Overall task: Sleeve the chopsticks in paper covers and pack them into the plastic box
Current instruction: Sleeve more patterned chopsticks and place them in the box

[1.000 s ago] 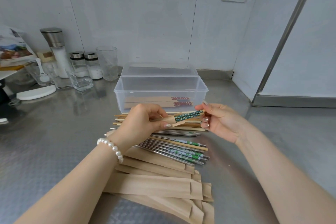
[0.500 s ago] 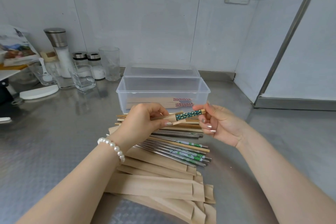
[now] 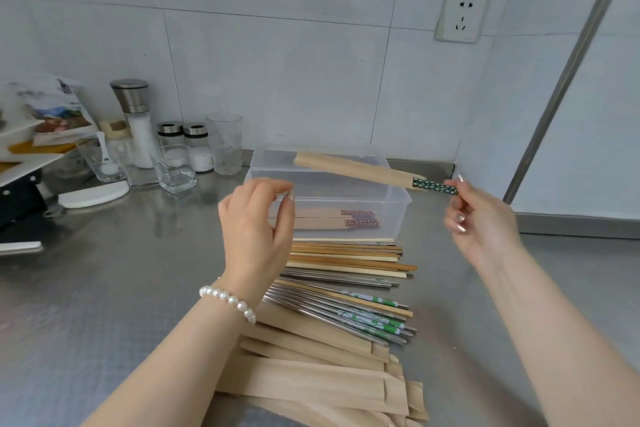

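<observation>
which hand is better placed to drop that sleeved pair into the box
Right. The right hand already pinches the sleeved pair by its patterned end, holding it over the open box. The left hand is empty, hovering beside the box.

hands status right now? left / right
Left hand: fingers loosely curled, holding nothing, raised in front of the plastic box.
Right hand: pinching the green patterned end of the sleeved chopsticks.

At the frame's left I see a salt grinder [image 3: 133, 121], two small jars [image 3: 183, 144], a tall glass [image 3: 225, 144] and a white lid [image 3: 93, 193]; upper right, a wall socket [image 3: 462, 15].
</observation>
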`<state>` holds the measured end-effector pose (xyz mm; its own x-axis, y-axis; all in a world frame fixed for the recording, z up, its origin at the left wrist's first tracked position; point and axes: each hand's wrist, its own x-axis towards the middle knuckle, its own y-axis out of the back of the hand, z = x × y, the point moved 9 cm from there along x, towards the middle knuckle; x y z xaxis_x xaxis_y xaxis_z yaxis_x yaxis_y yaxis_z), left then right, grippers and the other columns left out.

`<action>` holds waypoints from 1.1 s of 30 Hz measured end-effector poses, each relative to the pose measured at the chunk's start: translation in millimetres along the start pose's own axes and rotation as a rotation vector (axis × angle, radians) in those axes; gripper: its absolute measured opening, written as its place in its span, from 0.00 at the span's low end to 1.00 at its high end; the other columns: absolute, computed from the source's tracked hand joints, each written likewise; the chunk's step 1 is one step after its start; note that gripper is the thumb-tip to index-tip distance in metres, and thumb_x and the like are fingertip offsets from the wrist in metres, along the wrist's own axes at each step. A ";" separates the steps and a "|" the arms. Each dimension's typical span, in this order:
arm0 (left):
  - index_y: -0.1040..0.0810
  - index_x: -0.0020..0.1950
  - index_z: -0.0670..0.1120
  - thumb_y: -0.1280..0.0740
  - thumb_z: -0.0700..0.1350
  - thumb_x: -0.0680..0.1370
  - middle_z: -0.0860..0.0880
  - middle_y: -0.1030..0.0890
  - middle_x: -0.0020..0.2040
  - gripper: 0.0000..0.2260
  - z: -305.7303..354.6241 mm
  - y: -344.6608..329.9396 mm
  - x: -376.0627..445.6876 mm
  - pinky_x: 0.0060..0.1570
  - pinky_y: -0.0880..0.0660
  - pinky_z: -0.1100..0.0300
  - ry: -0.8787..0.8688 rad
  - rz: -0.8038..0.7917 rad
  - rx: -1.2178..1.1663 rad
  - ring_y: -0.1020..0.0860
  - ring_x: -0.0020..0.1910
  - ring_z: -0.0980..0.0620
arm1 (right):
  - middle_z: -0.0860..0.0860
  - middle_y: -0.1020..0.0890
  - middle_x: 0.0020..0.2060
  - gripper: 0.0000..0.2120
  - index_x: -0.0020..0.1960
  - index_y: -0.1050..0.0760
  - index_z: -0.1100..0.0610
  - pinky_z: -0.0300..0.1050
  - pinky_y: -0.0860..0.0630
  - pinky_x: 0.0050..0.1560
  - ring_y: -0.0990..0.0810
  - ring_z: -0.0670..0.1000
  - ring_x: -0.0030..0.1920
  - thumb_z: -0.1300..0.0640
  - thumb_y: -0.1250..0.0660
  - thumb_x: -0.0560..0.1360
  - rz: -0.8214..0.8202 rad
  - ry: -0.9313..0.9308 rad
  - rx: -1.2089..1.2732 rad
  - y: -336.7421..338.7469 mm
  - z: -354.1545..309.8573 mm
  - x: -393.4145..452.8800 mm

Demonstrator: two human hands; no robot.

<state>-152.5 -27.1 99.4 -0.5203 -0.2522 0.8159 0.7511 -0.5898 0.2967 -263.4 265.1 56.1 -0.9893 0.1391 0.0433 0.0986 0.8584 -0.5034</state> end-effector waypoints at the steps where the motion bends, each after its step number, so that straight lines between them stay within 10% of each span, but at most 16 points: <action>1: 0.23 0.47 0.48 0.43 0.48 0.75 0.58 0.25 0.42 0.11 -3.2 -4.0 -0.7 0.50 0.41 0.61 0.018 -0.031 0.001 0.28 0.43 0.59 | 0.48 0.32 0.20 0.08 0.41 0.25 0.61 0.34 0.45 0.18 0.39 0.44 0.19 0.59 0.38 0.78 0.016 -0.015 -0.010 -0.8 -1.9 5.9; 14: 0.21 0.43 0.48 0.39 0.46 0.72 0.54 0.22 0.30 0.08 -12.1 -37.6 -12.0 0.48 0.34 0.57 0.048 -0.347 0.069 0.25 0.30 0.53 | 0.51 0.34 0.28 0.12 0.37 0.33 0.58 0.30 0.45 0.14 0.39 0.41 0.13 0.60 0.39 0.79 -0.111 -0.308 -0.878 -70.9 22.0 43.8; 22: 0.21 0.42 0.47 0.39 0.45 0.72 0.57 0.26 0.28 0.07 -10.4 -37.0 -9.9 0.48 0.27 0.50 0.036 -0.354 0.057 0.26 0.28 0.54 | 0.52 0.32 0.27 0.20 0.31 0.34 0.59 0.41 0.40 0.28 0.32 0.52 0.29 0.50 0.38 0.77 -0.184 0.083 -1.774 -104.8 22.0 38.6; 33: 0.20 0.41 0.48 0.39 0.47 0.70 0.56 0.24 0.29 0.08 -10.7 -42.4 -14.0 0.49 0.27 0.49 0.044 -0.424 0.049 0.24 0.30 0.53 | 0.56 0.23 0.31 0.17 0.47 0.20 0.64 0.44 0.33 0.36 0.26 0.55 0.34 0.52 0.41 0.78 -0.124 0.283 -1.497 -100.4 -5.3 20.3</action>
<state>-181.4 -6.8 70.1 -0.8036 -0.0285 0.5945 0.4846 -0.6113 0.6257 -292.8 184.3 112.1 -0.9641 -0.0314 0.2637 0.2053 0.5416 0.8152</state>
